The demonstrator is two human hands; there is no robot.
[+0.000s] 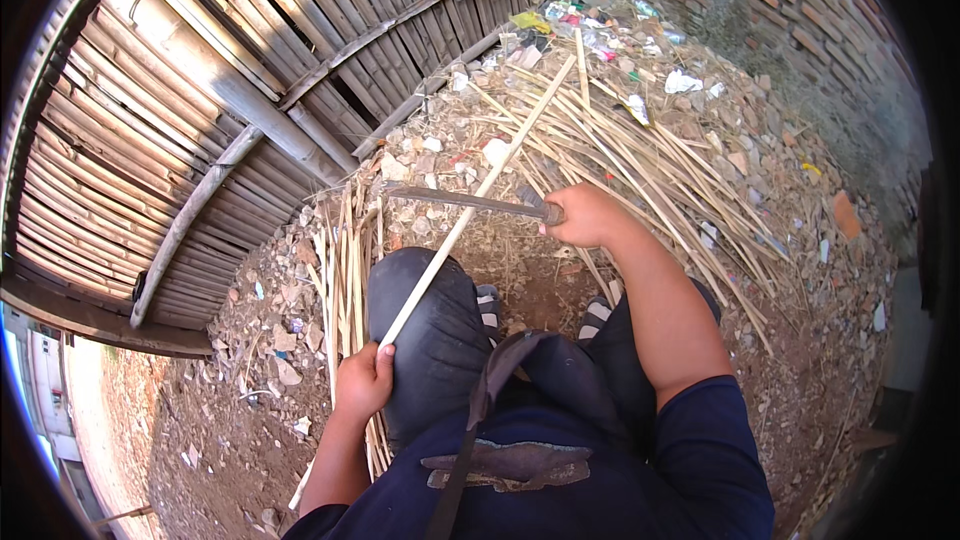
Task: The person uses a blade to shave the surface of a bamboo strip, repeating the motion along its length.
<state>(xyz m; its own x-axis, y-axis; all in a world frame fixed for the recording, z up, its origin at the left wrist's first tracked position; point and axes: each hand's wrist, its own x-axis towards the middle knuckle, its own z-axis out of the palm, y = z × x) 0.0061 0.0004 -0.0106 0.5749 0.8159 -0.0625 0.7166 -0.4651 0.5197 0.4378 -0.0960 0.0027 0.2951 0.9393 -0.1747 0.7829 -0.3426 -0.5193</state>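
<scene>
A long pale bamboo strip [443, 256] slants from my left side up and away to the right. My left hand [364, 381] is closed around its near end, beside my left knee. My right hand [580, 216] grips the handle of a long-bladed knife [430, 196], whose blade points left. The blade crosses the strip near the strip's middle and seems to lie against it. Farther off, a loose pile of similar bamboo strips [640, 175] spreads over the ground. Another bundle of strips [348, 285] lies to the left of my left leg.
Rubble and litter [590, 25] cover the ground ahead. On the left stands a bamboo wall [330, 30] with thick poles, and at the far right a brick wall [780, 0]. A dark strap [470, 430] hangs across my lap, between my bent knees.
</scene>
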